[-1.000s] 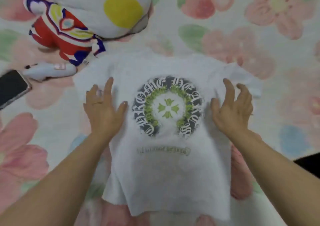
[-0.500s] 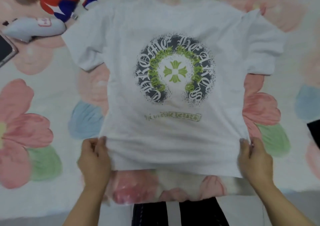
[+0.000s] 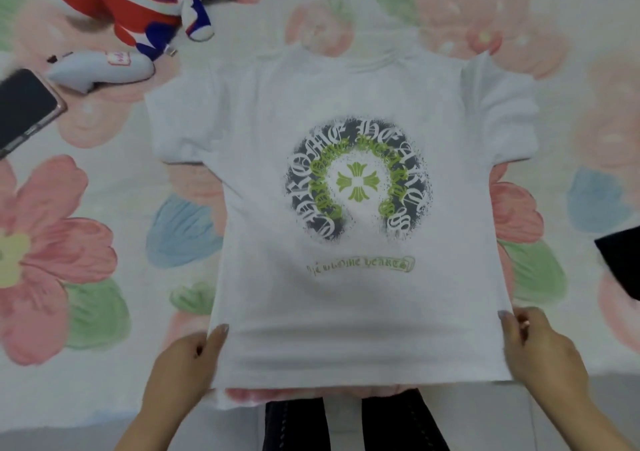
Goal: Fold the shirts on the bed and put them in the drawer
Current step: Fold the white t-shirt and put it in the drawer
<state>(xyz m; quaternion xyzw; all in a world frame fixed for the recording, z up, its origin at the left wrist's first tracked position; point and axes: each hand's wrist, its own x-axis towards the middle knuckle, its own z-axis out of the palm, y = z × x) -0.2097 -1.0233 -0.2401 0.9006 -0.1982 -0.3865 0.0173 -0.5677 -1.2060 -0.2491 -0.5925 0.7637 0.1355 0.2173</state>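
Fingers (image 3: 219, 337) of the left hand (image 3: 183, 364) and right hand (image 3: 543, 350) pinch the white shirt (image 3: 346, 104) at its hem corners. It lies spread on the floral bed (image 3: 86, 391).

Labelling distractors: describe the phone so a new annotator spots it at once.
On the floral bedspread, look up and left of the white T-shirt, below the red-and-blue plush toy. The phone lies at the picture's left edge, partly cut off: the only glossy black rectangle, pinkish-rimmed, beside a soft pale-blue toy.

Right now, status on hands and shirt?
Left hand, right hand each grip a hem corner. White shirt flat, unfolded, print up. Phone, plush toy beside it, not touching.
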